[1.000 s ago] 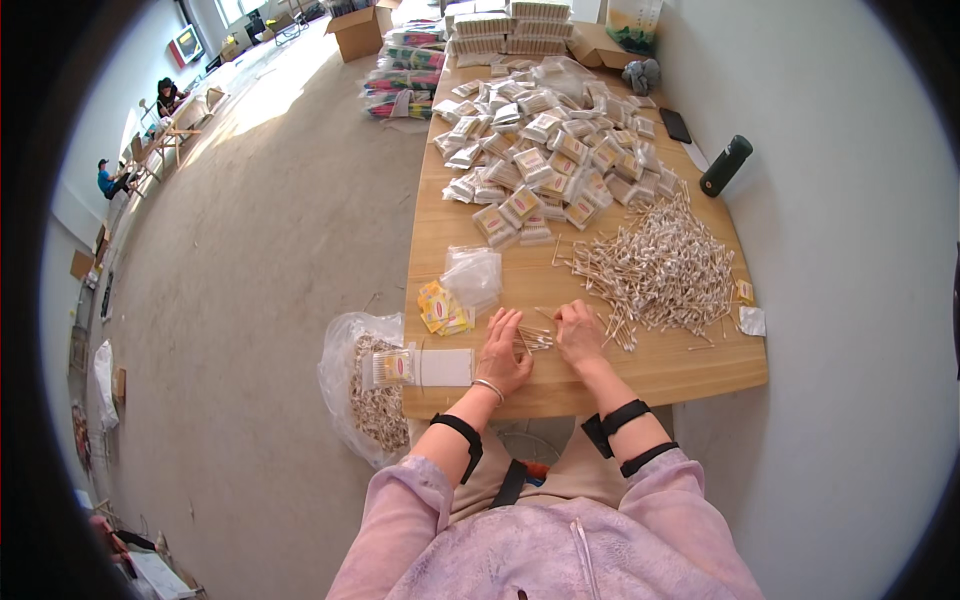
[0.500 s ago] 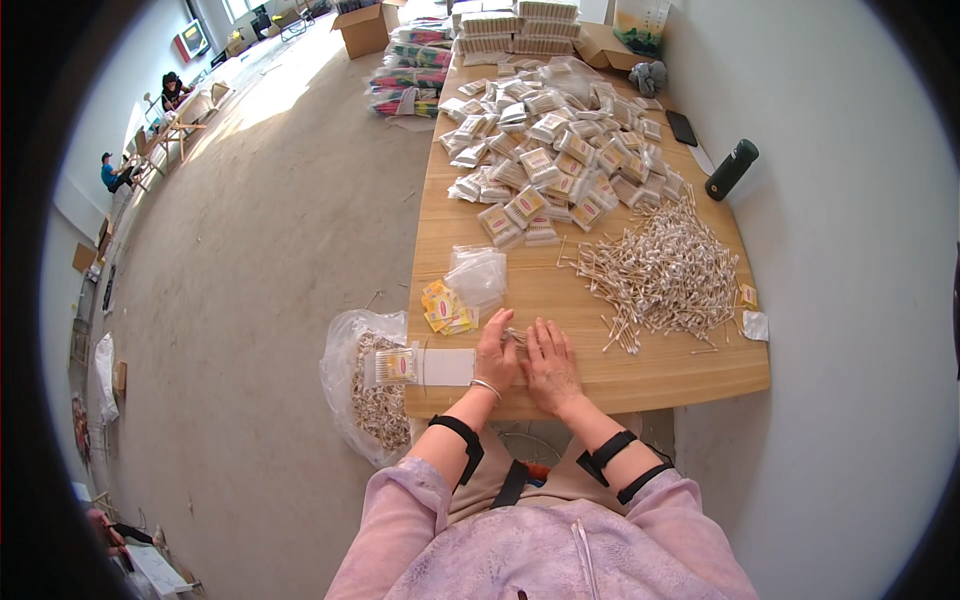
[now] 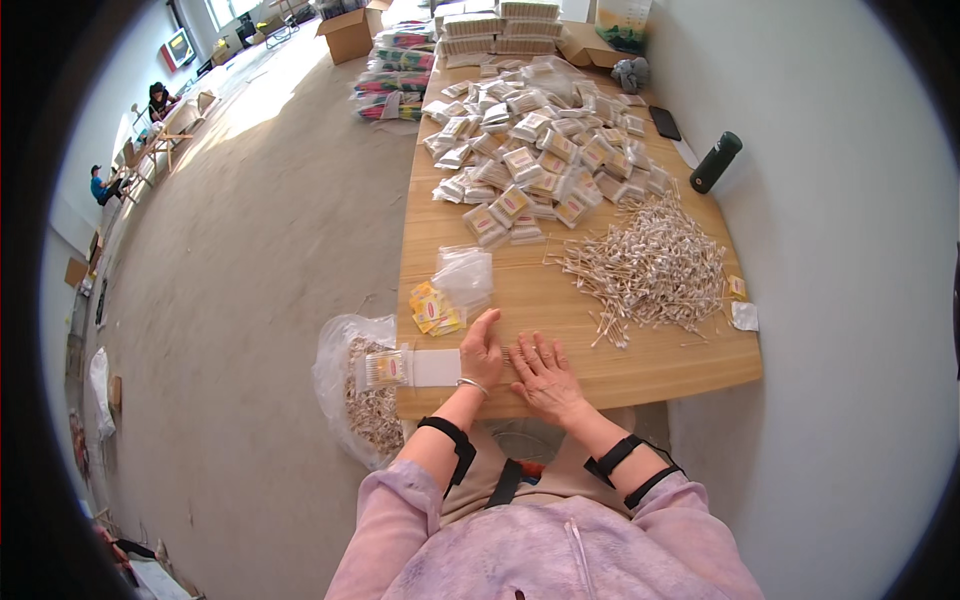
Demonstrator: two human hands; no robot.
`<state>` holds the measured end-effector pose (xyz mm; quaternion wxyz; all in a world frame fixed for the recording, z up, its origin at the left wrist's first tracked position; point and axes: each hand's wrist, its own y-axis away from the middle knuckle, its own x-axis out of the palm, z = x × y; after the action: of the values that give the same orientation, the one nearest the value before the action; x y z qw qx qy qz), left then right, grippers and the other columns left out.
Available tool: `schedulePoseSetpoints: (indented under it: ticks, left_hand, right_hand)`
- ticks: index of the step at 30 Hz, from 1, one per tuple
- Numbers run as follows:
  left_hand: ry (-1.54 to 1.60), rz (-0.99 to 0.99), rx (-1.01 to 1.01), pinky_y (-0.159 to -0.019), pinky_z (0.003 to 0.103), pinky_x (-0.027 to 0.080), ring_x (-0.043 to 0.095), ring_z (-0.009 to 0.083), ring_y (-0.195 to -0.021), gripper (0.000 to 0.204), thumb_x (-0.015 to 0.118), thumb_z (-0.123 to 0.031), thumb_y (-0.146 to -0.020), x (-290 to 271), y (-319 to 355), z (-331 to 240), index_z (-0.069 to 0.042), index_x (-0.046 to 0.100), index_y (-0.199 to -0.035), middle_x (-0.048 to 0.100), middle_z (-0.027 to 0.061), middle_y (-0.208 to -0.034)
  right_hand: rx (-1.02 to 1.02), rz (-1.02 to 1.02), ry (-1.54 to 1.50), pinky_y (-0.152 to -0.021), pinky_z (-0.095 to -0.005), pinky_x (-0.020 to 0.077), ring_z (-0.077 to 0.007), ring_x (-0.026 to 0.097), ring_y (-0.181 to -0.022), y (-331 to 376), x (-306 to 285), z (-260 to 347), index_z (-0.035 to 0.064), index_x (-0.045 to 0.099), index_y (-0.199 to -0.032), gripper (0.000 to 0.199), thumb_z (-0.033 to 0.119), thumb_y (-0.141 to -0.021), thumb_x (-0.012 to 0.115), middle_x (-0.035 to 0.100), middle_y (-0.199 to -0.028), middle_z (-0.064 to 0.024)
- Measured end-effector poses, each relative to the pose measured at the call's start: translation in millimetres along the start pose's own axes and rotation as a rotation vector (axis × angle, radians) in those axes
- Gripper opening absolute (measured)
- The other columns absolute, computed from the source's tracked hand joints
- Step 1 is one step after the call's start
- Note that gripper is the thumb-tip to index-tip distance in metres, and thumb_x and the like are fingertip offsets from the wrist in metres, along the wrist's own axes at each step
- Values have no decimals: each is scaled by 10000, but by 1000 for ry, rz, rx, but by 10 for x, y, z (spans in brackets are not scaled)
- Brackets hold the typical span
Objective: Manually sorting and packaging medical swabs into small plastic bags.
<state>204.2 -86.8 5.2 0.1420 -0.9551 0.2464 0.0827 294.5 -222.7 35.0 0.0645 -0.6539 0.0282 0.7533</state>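
The working area is being taken up by a wooden table (image 3: 690, 368). Its far part is being covered by a heap of filled packets (image 3: 540, 150), its right side by a pile of loose cotton swabs (image 3: 660, 265). The right hand (image 3: 545, 375) is being held palm down, fingers spread; the left hand (image 3: 481, 352) is being held on edge just beside it, a narrow gap between them. Whether anything is being gripped in the left palm cannot be told. In that gap a small batch of swabs (image 3: 508, 352) is being partly hidden. Judgement: the batch is apparently being evened into a row on the tabletop; by the next move, level ends and gentle pressure from both sides are probably being called for, lest swabs be scattered.
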Motion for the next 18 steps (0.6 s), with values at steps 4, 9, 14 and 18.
schedulePoseSetpoints:
  ticks: [4, 9, 14, 18]
  left_hand:
    - [-194, 85, 155, -1009, 342, 401, 522, 277, -1182, 470, 485, 96, -773, -69, -12, -60, -32, 533, -1223, 566, 149, -1230]
    - [-359, 326, 279, -1084, 403, 312, 394, 334, -1282, 533, 488, 88, -758, -89, -21, -104, -40, 476, -1275, 487, 160, -1312]
    - [-345, 385, 274, -1108, 447, 262, 360, 357, -1294, 530, 486, 67, -769, -147, 67, -134, -34, 450, -1288, 453, 172, -1336]
    - [-434, 439, 323, -1106, 430, 269, 347, 345, -1309, 548, 600, -41, -765, -201, 129, -305, -24, 449, -1291, 448, 161, -1350]
  right_hand:
    - [23, 44, -71, -1129, -502, 95, -330, 142, -1406, -3, -107, 23, 162, 249, -1461, 656, 426, -905, 478, 194, -1522, -114]
    - [65, -9, -124, -1126, -484, 123, -330, 177, -1390, 14, -26, -77, 122, 270, -1440, 663, 369, -882, 530, 239, -1488, -140]
    - [295, -326, -196, -1019, -441, 323, -325, 407, -1222, 178, -137, -369, 56, 457, -1269, 542, 309, -820, 628, 462, -1274, -142]
    - [724, -452, -173, -894, -420, 401, -310, 490, -1015, 254, -205, -646, 59, 540, -1064, 369, 268, -787, 665, 519, -1045, -110]
